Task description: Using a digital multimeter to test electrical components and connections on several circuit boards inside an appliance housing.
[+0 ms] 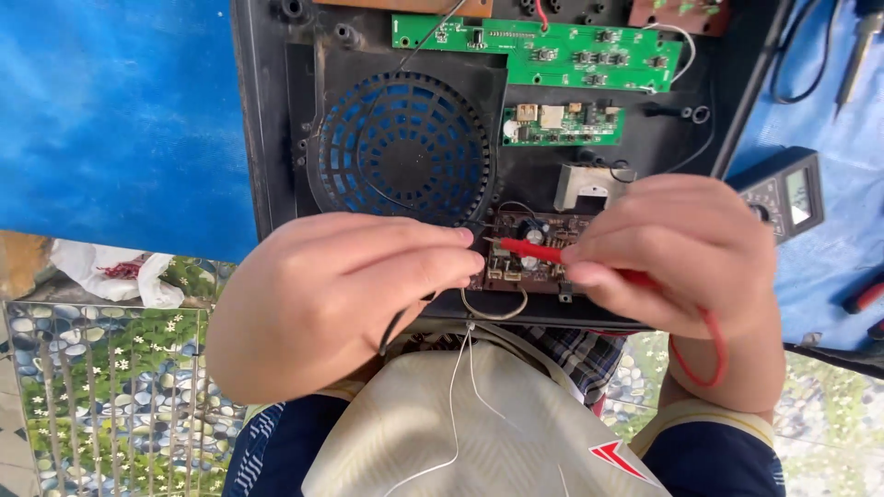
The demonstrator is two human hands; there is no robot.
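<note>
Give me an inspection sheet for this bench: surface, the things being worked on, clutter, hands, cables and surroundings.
Surface: blue sheet under an open black casing.
Job's things: brown circuit board beside the round fan grille; two green circuit boards above it.
Clutter: grey meter at right; red-handled tool at the edge.
Hands: right hand pinches a red probe, tip on the brown board; left hand pinches a black lead at the board's edge.
Cables: red lead loops below the right wrist; thin white wire over the lap.
Surroundings: pebble-and-flower patterned floor; crumpled white bag.
</note>
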